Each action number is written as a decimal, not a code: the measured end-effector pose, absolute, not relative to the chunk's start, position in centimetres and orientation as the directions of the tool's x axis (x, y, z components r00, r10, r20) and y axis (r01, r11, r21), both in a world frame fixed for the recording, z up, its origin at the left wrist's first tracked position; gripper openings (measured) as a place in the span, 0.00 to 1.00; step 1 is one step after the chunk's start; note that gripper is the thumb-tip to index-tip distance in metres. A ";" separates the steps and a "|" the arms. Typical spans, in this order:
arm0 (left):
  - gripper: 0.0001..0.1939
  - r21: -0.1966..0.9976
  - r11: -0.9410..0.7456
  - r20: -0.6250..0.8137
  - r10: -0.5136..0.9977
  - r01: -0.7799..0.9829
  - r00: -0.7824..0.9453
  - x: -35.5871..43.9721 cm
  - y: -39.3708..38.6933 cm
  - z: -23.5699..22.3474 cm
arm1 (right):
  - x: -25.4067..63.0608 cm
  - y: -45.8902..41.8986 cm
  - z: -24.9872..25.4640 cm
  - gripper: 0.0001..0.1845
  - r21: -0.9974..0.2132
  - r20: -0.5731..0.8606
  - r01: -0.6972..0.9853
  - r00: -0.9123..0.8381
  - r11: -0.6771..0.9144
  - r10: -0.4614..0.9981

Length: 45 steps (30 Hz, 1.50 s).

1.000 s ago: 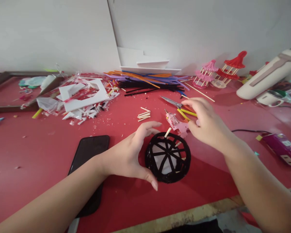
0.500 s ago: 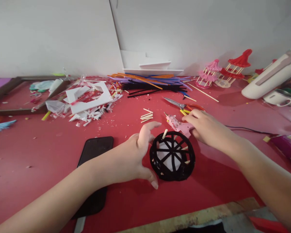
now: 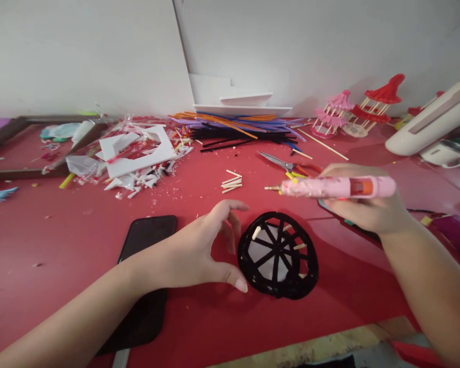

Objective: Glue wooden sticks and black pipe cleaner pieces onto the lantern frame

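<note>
My right hand (image 3: pixel 368 204) is wrapped round a pink hot glue gun (image 3: pixel 318 187), held up off the table with its metal nozzle pointing left. Below and left of the nozzle stands a black round spoked frame (image 3: pixel 278 249), with a white base showing through it and several short pale sticks in it. One stick (image 3: pixel 256 233) pokes up at its upper left. My left hand (image 3: pixel 218 250) is beside the frame's left rim, fingers curved apart in a C shape, holding nothing. A small pile of cut sticks (image 3: pixel 232 182) lies behind the frame.
A black phone (image 3: pixel 147 271) lies under my left forearm. Behind are scissors (image 3: pixel 287 162), pipe cleaners (image 3: pixel 233 128) and foam scraps (image 3: pixel 141 153). Pink and red small models (image 3: pixel 333 115), a white cylinder (image 3: pixel 431 117) and a mug (image 3: pixel 446 153) stand at the back right.
My right hand has lifted the glue gun from the table and turned it sideways. The black frame sits slightly lower and further right. My left hand remains open beside it.
</note>
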State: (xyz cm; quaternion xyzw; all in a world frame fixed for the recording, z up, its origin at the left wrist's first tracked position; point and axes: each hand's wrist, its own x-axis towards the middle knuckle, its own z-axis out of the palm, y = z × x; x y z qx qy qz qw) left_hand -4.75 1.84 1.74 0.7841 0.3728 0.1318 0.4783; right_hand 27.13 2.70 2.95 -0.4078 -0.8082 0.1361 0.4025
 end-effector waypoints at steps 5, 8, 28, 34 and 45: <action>0.51 0.829 -0.354 -0.051 0.722 0.432 0.690 -4.8 1.9 0.4 | 27.5 2.2 2.4 0.13 -0.529 0.552 0.430 -0.480 0.732 0.682; 0.53 0.824 -0.377 -0.060 0.683 0.423 0.727 -4.8 2.0 0.0 | 27.7 1.9 2.1 0.12 -0.543 0.549 0.419 -0.478 0.727 0.686; 0.39 0.799 -0.481 0.029 0.631 0.362 0.775 -4.6 2.2 -0.2 | 26.8 1.7 2.0 0.06 -0.476 0.571 0.451 -0.494 0.755 0.656; 0.38 0.799 -0.495 0.054 0.625 0.341 0.779 -4.6 2.2 -0.2 | 26.6 1.6 2.2 0.05 -0.452 0.582 0.474 -0.485 0.755 0.653; 0.36 0.788 -0.507 0.046 0.613 0.349 0.788 -4.6 2.2 0.0 | 26.7 1.6 2.2 0.06 -0.442 0.592 0.470 -0.487 0.764 0.642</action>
